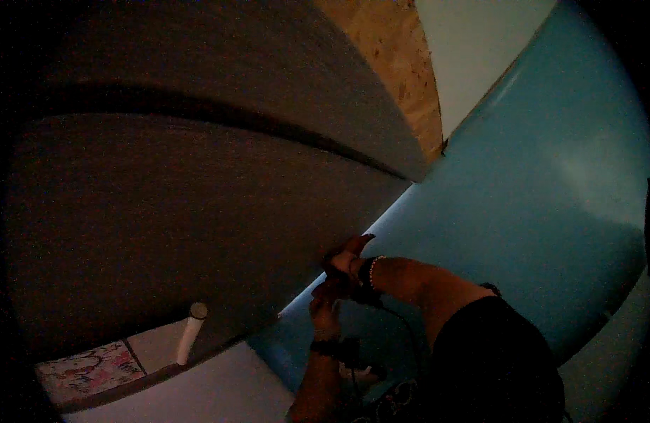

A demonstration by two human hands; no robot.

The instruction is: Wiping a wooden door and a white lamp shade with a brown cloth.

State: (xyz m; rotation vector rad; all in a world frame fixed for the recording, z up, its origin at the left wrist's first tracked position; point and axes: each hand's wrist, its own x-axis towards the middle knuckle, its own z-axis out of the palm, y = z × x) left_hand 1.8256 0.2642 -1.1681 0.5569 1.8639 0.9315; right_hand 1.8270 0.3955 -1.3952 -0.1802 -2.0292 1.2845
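Both of my hands meet at the straight lower edge of a large dark brown panel (198, 211), just below the picture's middle. A narrow bright strip (391, 212) runs along that edge, beside a glossy teal surface (515, 211). My right hand (347, 261), with a beaded bracelet and a dark band at its wrist, lies over the strip. My left hand (327, 304), also with a dark band at the wrist, is close against it from below. The picture is very dark; whatever the fingers hold is hidden. A dark cable (407, 322) hangs by the right forearm.
A pale cylindrical post (190, 336) stands at the lower left, near a panel with a pinkish pattern (89, 373) and a pale surface (214, 388). A tan, wood-like board (394, 63) and a pale panel (475, 58) are at the top.
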